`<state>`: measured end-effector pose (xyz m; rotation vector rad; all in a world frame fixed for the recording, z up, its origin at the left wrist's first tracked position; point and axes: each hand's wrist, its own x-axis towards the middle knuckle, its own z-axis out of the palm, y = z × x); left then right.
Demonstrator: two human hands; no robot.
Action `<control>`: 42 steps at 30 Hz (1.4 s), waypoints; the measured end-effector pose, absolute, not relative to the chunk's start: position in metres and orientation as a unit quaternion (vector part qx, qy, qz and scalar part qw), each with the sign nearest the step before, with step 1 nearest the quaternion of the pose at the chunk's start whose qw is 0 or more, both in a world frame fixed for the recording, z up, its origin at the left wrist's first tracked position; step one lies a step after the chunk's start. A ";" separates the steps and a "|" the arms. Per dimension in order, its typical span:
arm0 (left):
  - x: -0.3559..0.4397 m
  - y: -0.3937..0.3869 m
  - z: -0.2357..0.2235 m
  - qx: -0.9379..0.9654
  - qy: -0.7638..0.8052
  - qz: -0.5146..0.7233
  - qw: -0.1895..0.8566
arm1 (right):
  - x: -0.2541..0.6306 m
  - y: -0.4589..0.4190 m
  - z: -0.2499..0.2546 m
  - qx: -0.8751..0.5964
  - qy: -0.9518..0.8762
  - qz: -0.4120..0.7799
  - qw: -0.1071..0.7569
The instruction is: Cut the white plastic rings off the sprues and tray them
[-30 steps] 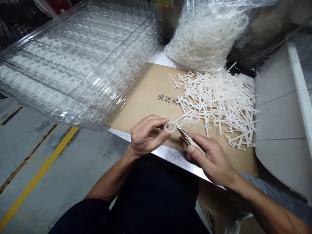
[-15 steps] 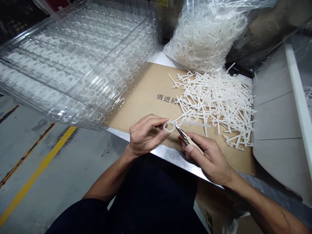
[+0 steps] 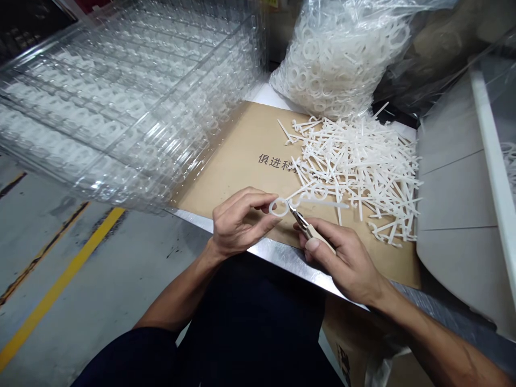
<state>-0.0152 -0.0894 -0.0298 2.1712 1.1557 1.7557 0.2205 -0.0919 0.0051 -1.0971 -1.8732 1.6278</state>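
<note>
Between the thumb and fingers of my left hand [image 3: 242,220] is a white plastic ring [image 3: 278,214], pinched by its left edge. A thin white stem runs from the ring's side out to the right. My right hand [image 3: 346,255] is wrapped round a pair of nippers [image 3: 320,238] with pale beige handles. Their metal tip touches the place where ring and stem meet. Whether the jaws have closed there is too small to tell. Just beyond my hands, a heap of white plastic stems with hooked ends [image 3: 363,161] lies on the brown cardboard [image 3: 226,161].
Stacked clear plastic trays [image 3: 153,123] holding rows of white parts stand at the left, overhanging the table edge. A clear bag of white rings [image 3: 334,64] is at the back. A pale grey bin wall [image 3: 457,204] borders the right side. The table's metal edge [image 3: 278,252] runs before me.
The view has shifted very slightly. Both hands, the ring and the nippers keep practically the same position relative to each other.
</note>
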 end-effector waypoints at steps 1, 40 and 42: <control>-0.015 -0.089 -0.030 0.717 0.381 0.580 0.058 | 0.221 -0.092 0.005 -0.395 -0.675 0.586 0.213; -0.015 -0.090 -0.031 0.715 0.391 0.576 0.065 | 0.221 -0.092 0.006 -0.395 -0.667 0.594 0.214; -0.015 -0.090 -0.031 0.715 0.389 0.577 0.066 | 0.221 -0.093 0.006 -0.399 -0.672 0.587 0.212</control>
